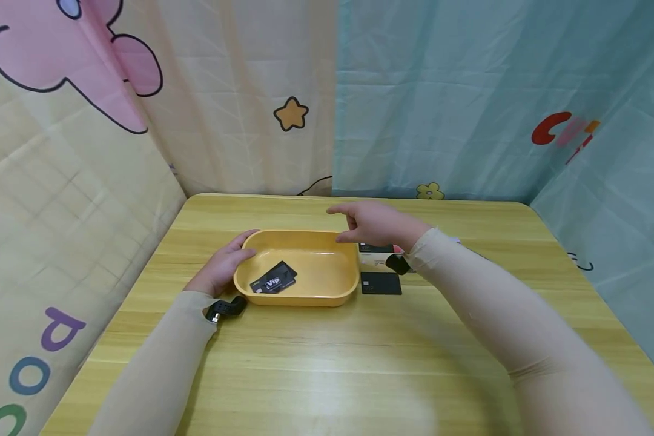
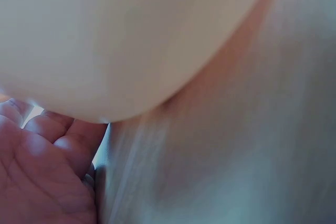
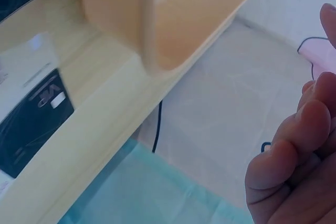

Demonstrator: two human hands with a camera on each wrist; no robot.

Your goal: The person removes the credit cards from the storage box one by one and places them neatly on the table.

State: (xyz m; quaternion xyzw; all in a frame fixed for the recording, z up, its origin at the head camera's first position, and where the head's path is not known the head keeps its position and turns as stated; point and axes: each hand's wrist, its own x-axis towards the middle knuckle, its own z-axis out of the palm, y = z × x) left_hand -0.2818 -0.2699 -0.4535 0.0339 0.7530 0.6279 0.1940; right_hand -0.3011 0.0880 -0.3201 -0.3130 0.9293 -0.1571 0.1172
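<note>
A yellow tray (image 1: 318, 269) sits on the table with several black cards (image 1: 272, 281) overlapping in its front left part; the top one reads "Vip". My left hand (image 1: 224, 263) grips the tray's left end, thumb at the rim and fingers along the outer wall. Above the tray's far right corner, my right hand (image 1: 375, 222) hovers with index finger and thumb apart, holding nothing; its other fingers look loosely bent in the right wrist view. Right of the tray lie a black card (image 1: 381, 283), a pale card (image 1: 373, 260) and another black card (image 3: 39, 124), partly hidden by the right arm.
The wooden table (image 1: 305, 363) runs back to a printed curtain (image 1: 251, 121), which also hangs on both sides. Dark bands (image 1: 398, 263) circle both wrists. More small items lie partly hidden behind the right forearm.
</note>
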